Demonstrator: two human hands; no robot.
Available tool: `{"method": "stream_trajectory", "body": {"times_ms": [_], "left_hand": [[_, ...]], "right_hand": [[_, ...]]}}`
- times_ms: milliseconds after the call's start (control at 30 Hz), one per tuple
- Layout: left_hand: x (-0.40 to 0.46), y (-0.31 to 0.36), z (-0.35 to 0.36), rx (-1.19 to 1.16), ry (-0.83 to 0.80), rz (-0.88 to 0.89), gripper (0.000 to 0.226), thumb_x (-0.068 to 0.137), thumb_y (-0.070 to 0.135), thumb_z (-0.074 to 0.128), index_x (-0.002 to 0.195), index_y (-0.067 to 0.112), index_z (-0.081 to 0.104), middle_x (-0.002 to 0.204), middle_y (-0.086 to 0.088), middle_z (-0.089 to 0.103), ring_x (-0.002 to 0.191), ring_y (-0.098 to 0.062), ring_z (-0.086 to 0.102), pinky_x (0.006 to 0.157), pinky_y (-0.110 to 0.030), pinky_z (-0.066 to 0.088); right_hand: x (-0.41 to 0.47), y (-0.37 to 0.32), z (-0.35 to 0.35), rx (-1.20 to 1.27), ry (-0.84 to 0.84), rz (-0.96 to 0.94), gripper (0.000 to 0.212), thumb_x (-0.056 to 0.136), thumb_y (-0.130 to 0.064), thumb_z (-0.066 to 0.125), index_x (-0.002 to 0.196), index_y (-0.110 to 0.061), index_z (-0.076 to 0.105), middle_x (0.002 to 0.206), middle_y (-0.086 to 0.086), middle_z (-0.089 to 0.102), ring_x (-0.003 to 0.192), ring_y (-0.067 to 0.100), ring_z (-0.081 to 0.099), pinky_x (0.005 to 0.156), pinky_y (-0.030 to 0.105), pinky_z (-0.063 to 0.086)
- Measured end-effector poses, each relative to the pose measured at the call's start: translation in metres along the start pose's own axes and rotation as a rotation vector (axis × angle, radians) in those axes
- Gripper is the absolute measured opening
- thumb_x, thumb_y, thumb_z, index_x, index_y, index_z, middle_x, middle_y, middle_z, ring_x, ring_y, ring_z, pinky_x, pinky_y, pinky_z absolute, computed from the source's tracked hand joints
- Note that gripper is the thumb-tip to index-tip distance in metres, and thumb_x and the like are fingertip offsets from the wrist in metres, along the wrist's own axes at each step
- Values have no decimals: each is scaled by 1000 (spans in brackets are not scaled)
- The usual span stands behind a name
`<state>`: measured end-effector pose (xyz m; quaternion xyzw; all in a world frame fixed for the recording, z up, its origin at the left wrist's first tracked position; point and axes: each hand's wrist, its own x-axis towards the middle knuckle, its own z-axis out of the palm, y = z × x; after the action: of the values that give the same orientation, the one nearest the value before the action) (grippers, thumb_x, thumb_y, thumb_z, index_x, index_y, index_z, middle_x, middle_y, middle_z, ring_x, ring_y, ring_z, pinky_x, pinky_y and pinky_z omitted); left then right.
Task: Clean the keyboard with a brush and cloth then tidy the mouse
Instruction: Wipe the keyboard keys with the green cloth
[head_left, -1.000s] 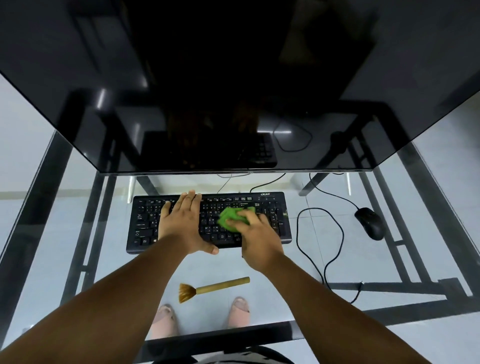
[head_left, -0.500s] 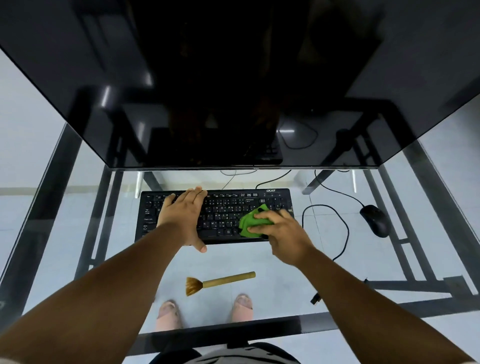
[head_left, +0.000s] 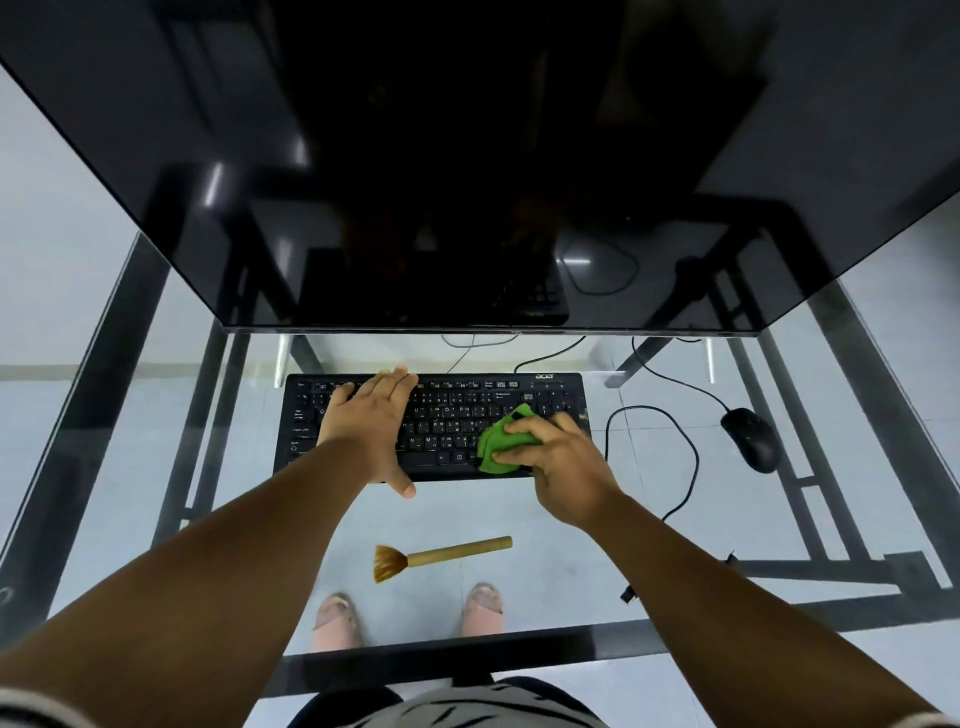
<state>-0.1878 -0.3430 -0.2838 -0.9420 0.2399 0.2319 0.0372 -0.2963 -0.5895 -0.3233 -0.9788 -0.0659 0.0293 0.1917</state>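
Observation:
A black keyboard (head_left: 457, 415) lies on the glass desk below the monitor. My left hand (head_left: 371, 421) rests flat on its left half, fingers straight. My right hand (head_left: 563, 460) grips a crumpled green cloth (head_left: 501, 441) and presses it onto the keys at the keyboard's right part. A wooden brush (head_left: 441, 555) with brown bristles lies on the glass near me, bristles pointing left. The black mouse (head_left: 750, 439) sits to the right of the keyboard, its cable looping between them.
A large dark monitor (head_left: 467, 156) overhangs the far half of the glass desk (head_left: 597, 566). The black mouse cable (head_left: 685, 457) loops on the glass right of the keyboard. Through the glass I see my feet, the desk's black frame and a tiled floor.
My right hand has slid the green cloth from the keyboard's middle toward its right end. The left hand stays flat on the left half. The brush and mouse have not moved.

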Motion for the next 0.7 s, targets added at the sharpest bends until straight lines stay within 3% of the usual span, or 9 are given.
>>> {"method": "stream_trajectory", "body": {"times_ms": [233,467,700], "left_hand": [[-3,-6,-1,15,-2,28,145,48,68,81,153,23,-9,163,5,-5,150,-16,4,120,-44,6],[-12,-35,-1,-14,23,-49,148,42,74,78,153,21,-2,162,3,5,149,-18,7,121,-45,6],[-13,-50,-2,6,26,-8,144,41,70,81,153,28,1,161,8,10,148,-20,10,120,-45,11]], "right_hand": [[0,-21,7,-78,-109,-189,57,79,1,59,110,-45,70,135,-15,56,99,24,47,81,39,44],[-12,-15,7,-129,45,-131,50,71,0,65,98,-41,75,126,-14,62,94,19,41,74,39,47],[24,-72,27,-116,-98,-249,60,78,2,59,115,-44,67,136,-16,53,102,23,46,81,40,44]]}}
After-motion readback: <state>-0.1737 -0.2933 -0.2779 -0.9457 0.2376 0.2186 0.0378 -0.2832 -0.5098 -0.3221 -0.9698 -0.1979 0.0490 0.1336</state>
